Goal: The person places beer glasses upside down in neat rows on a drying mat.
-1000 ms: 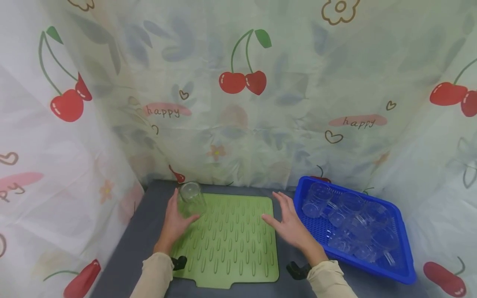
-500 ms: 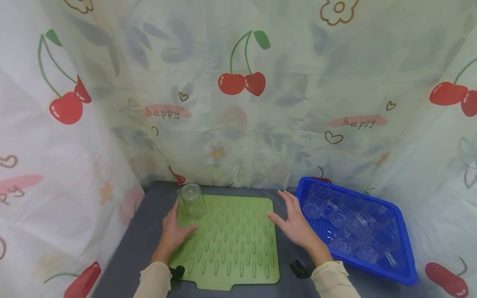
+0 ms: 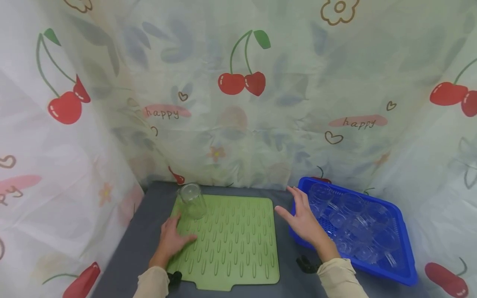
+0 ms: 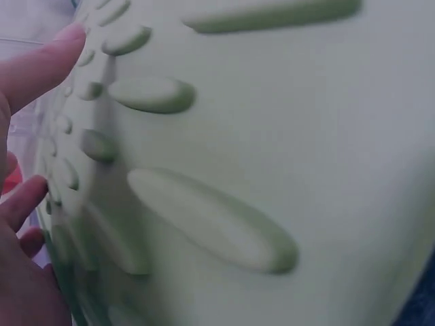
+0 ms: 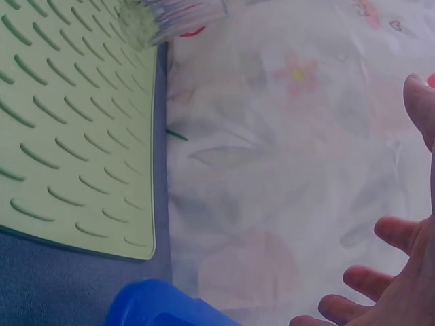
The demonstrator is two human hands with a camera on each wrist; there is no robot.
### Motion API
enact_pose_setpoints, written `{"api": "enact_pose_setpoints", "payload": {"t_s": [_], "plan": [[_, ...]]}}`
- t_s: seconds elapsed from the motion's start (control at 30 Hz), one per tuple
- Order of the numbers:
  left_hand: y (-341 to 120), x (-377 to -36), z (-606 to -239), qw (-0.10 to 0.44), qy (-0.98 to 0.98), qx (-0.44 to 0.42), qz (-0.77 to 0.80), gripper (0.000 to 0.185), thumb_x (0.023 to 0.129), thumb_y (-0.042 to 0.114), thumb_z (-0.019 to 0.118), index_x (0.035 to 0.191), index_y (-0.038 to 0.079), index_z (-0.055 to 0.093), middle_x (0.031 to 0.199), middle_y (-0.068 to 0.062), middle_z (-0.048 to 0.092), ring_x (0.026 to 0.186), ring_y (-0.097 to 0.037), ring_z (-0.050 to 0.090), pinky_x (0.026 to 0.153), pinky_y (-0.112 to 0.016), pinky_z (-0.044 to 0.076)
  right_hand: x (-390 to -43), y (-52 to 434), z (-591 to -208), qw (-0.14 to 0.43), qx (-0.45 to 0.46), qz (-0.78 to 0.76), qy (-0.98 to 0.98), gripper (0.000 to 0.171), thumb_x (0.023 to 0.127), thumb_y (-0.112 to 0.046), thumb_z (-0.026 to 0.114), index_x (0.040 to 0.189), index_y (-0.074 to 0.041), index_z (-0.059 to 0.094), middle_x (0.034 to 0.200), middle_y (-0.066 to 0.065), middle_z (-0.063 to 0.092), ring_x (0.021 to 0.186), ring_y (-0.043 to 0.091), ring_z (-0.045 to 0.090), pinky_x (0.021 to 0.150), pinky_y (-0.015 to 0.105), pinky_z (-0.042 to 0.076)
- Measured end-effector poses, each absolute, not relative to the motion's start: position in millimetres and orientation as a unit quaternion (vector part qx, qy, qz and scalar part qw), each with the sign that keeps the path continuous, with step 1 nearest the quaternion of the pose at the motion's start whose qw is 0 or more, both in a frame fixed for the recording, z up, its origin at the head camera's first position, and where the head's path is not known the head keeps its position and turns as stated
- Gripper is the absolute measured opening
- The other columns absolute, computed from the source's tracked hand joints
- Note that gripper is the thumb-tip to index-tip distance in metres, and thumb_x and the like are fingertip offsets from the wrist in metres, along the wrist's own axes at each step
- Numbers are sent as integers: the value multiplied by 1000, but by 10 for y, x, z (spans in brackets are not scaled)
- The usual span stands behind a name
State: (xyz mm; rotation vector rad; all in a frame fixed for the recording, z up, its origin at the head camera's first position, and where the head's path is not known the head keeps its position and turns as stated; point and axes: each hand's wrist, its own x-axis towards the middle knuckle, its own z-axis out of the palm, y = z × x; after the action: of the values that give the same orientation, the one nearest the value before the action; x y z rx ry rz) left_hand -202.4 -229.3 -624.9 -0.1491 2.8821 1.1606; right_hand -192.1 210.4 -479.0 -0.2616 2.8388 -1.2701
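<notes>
A clear glass cup (image 3: 191, 201) stands upside down on the far left corner of a green ribbed drying mat (image 3: 231, 244). My left hand (image 3: 172, 238) lies flat and open on the mat's left side, just short of the cup and holding nothing. My right hand (image 3: 303, 219) hovers open, fingers spread, over the near left edge of a blue basket (image 3: 406, 265) filled with several clear cups (image 3: 350, 223). In the left wrist view my fingers (image 4: 27, 204) lie against the mat (image 4: 272, 170). In the right wrist view the fingertips (image 5: 401, 258) are spread in the air.
The mat and basket sit on a dark grey tabletop (image 3: 145, 240). A cherry-print curtain (image 3: 242, 103) closes in the back and both sides. The right wrist view shows the mat (image 5: 61, 136), the cup (image 5: 173, 17) and a corner of the basket (image 5: 156, 305).
My left hand let go of the cup and drew back toward me onto the mat. My right hand moved right, from the mat's edge to over the blue basket.
</notes>
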Motion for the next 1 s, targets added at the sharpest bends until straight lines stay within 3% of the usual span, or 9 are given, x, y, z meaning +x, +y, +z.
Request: {"api": "enact_pose_setpoints", "payload": {"t_s": [0.13, 0.4, 0.6, 1.0], "plan": [[-2318, -2017, -6311, 21, 936, -33, 349, 113, 75, 51, 88, 161, 9, 29, 166, -20, 31, 156, -48, 9, 121, -73, 16, -1942, 2134, -4792, 14, -76, -404, 912, 86, 98, -65, 52, 164, -30, 10, 171, 13, 0, 156, 49, 15, 111, 77, 30], [-2326, -2007, -6325, 54, 951, -8, 303, 119, 69, 65, 85, 161, 11, 31, 169, -18, 21, 157, -50, 3, 118, -78, 10, -1992, 2279, -4750, 18, -61, -391, 918, 88, 98, -67, 50, 165, -29, 7, 171, 16, -3, 155, 51, 12, 111, 78, 28], [-2329, -1992, -6337, 48, 953, 2, 298, 120, 67, 64, 87, 161, 12, 32, 169, -18, 23, 156, -51, 5, 117, -80, 11, -2058, 2383, -4722, 10, -57, -380, 923, 90, 99, -64, 51, 166, -22, 7, 170, 19, -4, 156, 51, 9, 113, 78, 25], [-2351, -2016, -6342, 70, 952, -3, 298, 122, 67, 68, 85, 162, 17, 29, 170, -16, 20, 157, -48, 1, 119, -77, 11, -2229, 2519, -4697, -4, -51, -340, 939, 94, 98, -67, 51, 166, -20, 7, 170, 23, -2, 156, 51, 5, 112, 79, 23]]}}
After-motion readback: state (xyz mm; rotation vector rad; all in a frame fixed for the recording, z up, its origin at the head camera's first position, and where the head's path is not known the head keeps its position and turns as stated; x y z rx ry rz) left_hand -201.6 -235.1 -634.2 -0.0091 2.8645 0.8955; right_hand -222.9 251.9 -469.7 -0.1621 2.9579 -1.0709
